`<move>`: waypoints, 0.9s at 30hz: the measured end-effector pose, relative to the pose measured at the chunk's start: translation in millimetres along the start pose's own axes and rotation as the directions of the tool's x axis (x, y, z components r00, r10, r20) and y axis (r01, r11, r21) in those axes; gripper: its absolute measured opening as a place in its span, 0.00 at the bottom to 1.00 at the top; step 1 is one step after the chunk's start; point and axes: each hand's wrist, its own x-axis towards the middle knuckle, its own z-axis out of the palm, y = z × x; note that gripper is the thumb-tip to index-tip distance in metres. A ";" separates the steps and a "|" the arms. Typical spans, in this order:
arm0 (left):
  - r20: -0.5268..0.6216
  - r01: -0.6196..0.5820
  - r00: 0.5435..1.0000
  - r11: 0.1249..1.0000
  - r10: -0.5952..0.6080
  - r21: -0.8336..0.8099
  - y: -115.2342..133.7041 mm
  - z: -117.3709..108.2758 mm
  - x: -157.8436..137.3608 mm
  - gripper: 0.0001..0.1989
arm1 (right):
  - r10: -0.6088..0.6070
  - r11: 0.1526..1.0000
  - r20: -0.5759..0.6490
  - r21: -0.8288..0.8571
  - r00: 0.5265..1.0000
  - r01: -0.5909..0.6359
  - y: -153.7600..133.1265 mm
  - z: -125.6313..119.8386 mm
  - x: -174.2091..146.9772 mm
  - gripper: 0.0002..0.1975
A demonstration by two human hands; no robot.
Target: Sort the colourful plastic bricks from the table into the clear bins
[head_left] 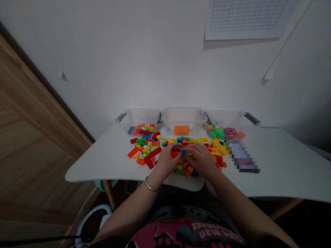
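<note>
Toy building bricks (184,168) in red, orange, green, yellow and blue lie in a loose heap under and around both of my hands. My left hand (167,157) rests at the heap with its fingers curved and its thumb apart from them; a red brick (174,154) shows in that gap. Across from it, my right hand (201,158) reaches over the heap, fingers stretched and spread toward the left hand. A small blue piece (182,150) shows between the two hands' fingertips. Whether either hand touches it I cannot tell.
Behind the heap stand three clear bins: the left bin (141,115) with mixed colourful pieces, the middle bin (184,113) with an orange block (181,130), and the right bin (224,116) with green balls and a pink item. A blurred-out phone-like object (242,155) lies on the white table (281,162).
</note>
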 end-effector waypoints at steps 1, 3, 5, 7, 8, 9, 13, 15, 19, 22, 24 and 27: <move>0.008 -0.004 1.000 1.000 0.004 0.011 0.4 -0.5 -0.8 0.15 | 0.014 1.000 0.003 -0.004 1.000 -0.014 -0.6 1.5 0.0 0.11; 0.026 -0.035 0.999 0.998 0.033 0.061 0.9 -2.3 -2.9 0.16 | 0.033 0.999 0.021 -0.018 0.999 -0.032 -2.1 3.7 -0.8 0.12; 0.043 -0.106 0.994 0.983 0.101 0.150 0.2 -5.4 -6.0 0.16 | 0.061 0.998 0.039 -0.027 0.997 -0.060 -2.2 4.8 -2.6 0.12; 0.048 -0.189 0.982 0.943 0.183 0.274 -2.2 -10.1 -10.4 0.17 | 0.131 0.991 0.037 -0.028 0.991 -0.130 1.8 3.4 -5.3 0.11; 0.046 -0.218 0.975 0.914 0.215 0.342 -4.4 -12.8 -13.1 0.18 | 0.182 0.983 0.024 -0.026 0.983 -0.181 6.4 1.2 -6.4 0.11; 0.043 -0.232 0.971 0.883 0.236 0.409 -7.4 -15.7 -15.8 0.18 | 0.241 0.970 0.003 -0.023 0.971 -0.241 12.9 -2.2 -7.1 0.10; 0.009 -0.173 0.978 0.782 0.209 0.599 -25.4 -25.1 -25.8 0.20 | 0.501 0.863 -0.184 0.039 0.845 -0.503 58.1 -28.3 -0.7 0.13; -0.012 -0.127 0.984 0.750 0.177 0.649 -35.4 -26.8 -28.9 0.21 | 0.592 0.800 -0.287 0.088 0.754 -0.594 87.1 -44.9 9.2 0.16; -0.007 -0.099 0.990 0.720 0.143 0.686 -48.2 -24.8 -30.4 0.22 | 0.640 0.735 -0.362 0.032 0.678 -0.677 139.2 -69.7 33.9 0.19; -0.001 -0.105 0.989 0.715 0.146 0.691 -50.6 -22.6 -29.3 0.23 | 0.683 0.693 -0.266 -0.056 0.680 -0.718 165.0 -75.3 48.2 0.18; -0.002 -0.110 0.988 0.718 0.154 0.687 -50.4 -22.1 -28.6 0.22 | 0.758 0.618 -0.160 -0.135 0.632 -0.775 175.6 -74.7 54.6 0.19; 0.014 -0.127 0.987 0.732 0.159 0.669 -49.6 -22.6 -27.9 0.20 | 0.849 0.504 -0.007 -0.287 0.528 -0.815 183.9 -73.0 61.8 0.21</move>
